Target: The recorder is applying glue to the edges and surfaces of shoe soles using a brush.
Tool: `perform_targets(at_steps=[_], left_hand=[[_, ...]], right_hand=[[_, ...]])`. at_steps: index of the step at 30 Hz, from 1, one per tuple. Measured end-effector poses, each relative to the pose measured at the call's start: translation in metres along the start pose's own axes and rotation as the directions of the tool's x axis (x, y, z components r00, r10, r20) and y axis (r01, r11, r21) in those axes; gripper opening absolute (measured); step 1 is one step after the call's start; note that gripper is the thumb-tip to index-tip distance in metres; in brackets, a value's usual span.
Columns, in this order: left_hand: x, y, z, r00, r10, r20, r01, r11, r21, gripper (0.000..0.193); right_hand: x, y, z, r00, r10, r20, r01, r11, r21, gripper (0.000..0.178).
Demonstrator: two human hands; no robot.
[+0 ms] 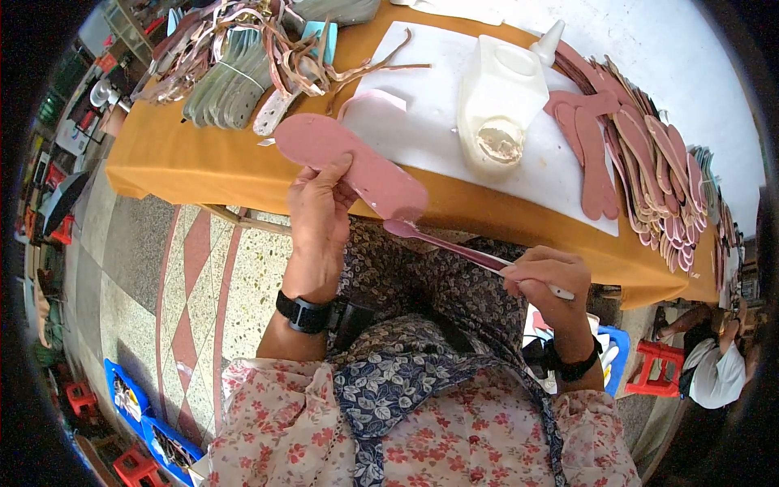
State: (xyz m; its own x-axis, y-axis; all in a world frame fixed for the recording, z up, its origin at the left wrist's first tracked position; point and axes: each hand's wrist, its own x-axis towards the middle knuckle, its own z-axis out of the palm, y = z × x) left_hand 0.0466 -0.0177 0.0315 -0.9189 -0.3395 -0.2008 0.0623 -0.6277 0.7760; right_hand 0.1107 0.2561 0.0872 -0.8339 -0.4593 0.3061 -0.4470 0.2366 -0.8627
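My left hand [318, 203] grips a pink shoe insole [380, 174] near its middle, thumb on top and fingers underneath. In my right hand [550, 280] is a toothbrush [454, 247] with a purple and white handle, its fingers wrapped round the handle's end. The brush head meets the near, rounded end of the insole, where a wet-looking patch shows; its bristles are hard to make out. Beyond the insole, a white plastic bottle [503, 97] with a cut opening lies on a white sheet [422, 122]; pale residue coats the opening.
An orange cloth covers the table [235, 178]. Stacked pink insoles [649, 154] fill its right side. Bundled grey soles [229, 88] and loose strips [284, 57] lie at the far left. Blue bins [166, 446] stand on the floor; a person [718, 369] sits near a red stool [656, 367].
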Motion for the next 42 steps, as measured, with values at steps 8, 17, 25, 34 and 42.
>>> perform_targets(at_steps=[8,17,25,34,42], left_hand=[[-0.002,-0.001,0.004,1.0,-0.013,0.007,0.013,1.0,-0.025,0.014],[-0.004,-0.005,0.001,0.999,-0.019,0.051,0.019,1.0,-0.004,0.016],[0.001,-0.006,-0.004,1.0,-0.006,0.03,0.006,1.0,0.002,0.018],[0.001,-0.005,-0.004,1.0,-0.023,0.005,0.023,1.0,-0.003,0.014],[0.008,-0.004,-0.013,0.999,-0.035,0.017,0.035,0.999,-0.041,0.012]], right_hand=[[0.01,-0.001,0.008,0.999,-0.008,0.049,0.012,0.997,-0.077,0.015],[0.02,-0.001,0.025,0.983,-0.177,0.05,0.182,0.976,-0.118,0.019],[0.015,-0.001,0.032,0.959,-0.262,0.104,0.277,0.944,-0.181,0.021],[0.005,-0.005,0.02,0.975,-0.201,0.091,0.216,0.955,-0.204,0.019],[-0.002,-0.01,0.01,0.99,-0.12,0.068,0.127,0.985,-0.117,0.019]])
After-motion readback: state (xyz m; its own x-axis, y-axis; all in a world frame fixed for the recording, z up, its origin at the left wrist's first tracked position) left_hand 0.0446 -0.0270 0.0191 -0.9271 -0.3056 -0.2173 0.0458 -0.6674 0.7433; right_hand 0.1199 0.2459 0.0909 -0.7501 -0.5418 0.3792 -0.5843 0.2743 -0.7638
